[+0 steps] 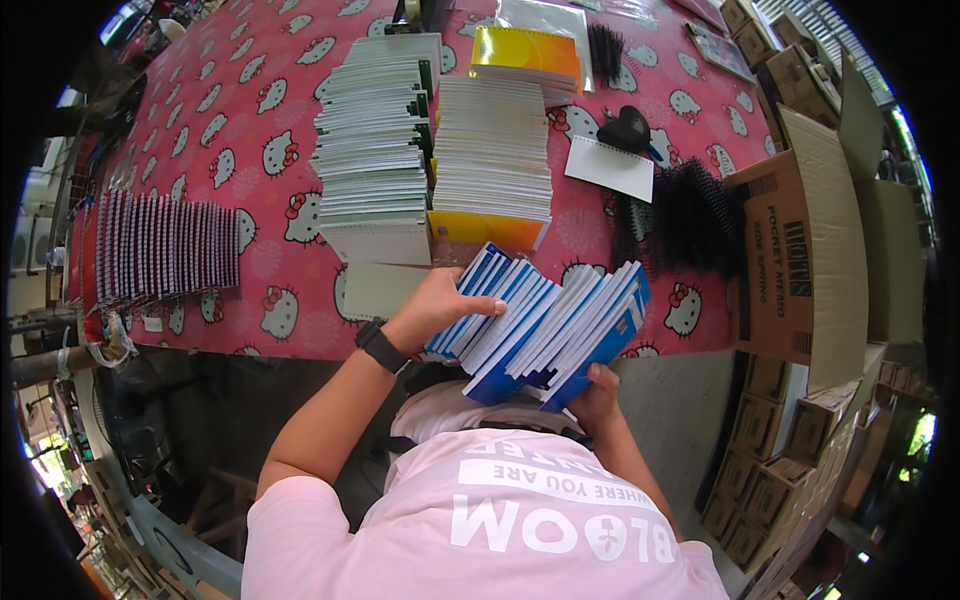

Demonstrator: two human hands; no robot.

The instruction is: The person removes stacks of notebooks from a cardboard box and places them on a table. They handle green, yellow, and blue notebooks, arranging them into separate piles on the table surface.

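A thick row of blue-covered memo pads (560,318), white page edges showing, stands at the near table edge in front of my body. My left hand (443,305), a dark watch on its wrist, grips the left end with the thumb laid across the top edges. Around the lower right corner of the row, my right hand (598,394) is closed, thumb against a blue cover; its other fingers are hidden behind the pads. The row is fanned, with a gap near its middle. A pale sheet or pad (385,291) lies beside my left hand.
Beyond the pads stand a long green-and-white pad stack (372,150) and a yellow-covered one (492,150). Spiral-bound notebooks (168,246) are at left. Black spiral coils (695,215), a white card (608,168) and a black object (626,130) lie right, near an open carton (775,255).
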